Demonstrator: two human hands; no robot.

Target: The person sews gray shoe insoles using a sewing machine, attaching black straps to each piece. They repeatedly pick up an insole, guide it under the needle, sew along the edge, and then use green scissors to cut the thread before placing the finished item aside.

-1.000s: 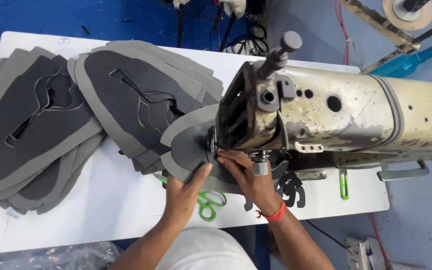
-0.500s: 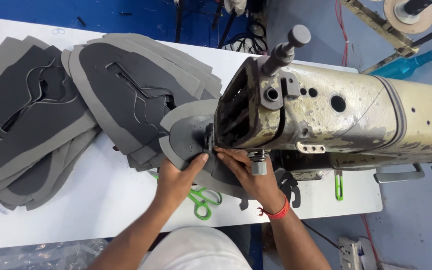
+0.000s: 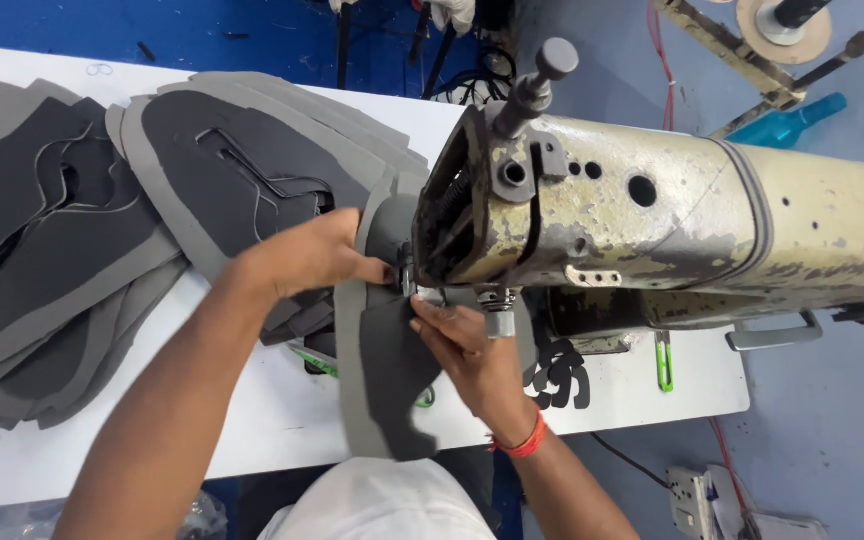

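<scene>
The grey cut piece (image 3: 384, 370) lies across the front edge of the white desk (image 3: 282, 430), its long axis running from about six o'clock near the person's lap up to twelve o'clock, where its top end sits at the needle area of the old cream sewing machine (image 3: 652, 220). The left hand (image 3: 307, 255) comes in from nine o'clock and rests over the upper end of the piece, its fingers (image 3: 377, 270) drawn together and pinching the edge right beside the needle area. The right hand (image 3: 467, 345) lies at three o'clock of the piece, just below the machine head, its fingers (image 3: 432, 312) pressed flat and close together on the material, the tips pointing toward ten o'clock. Both hands meet at the same spot, the left slightly higher and nearer the needle; the foot itself is hidden behind them. At nine o'clock of the hands lies a fanned stack of similar grey pieces (image 3: 102, 240), partly under the left forearm. Green-handled scissors (image 3: 317, 362) peek out from beneath the held piece, touching its left edge.
</scene>
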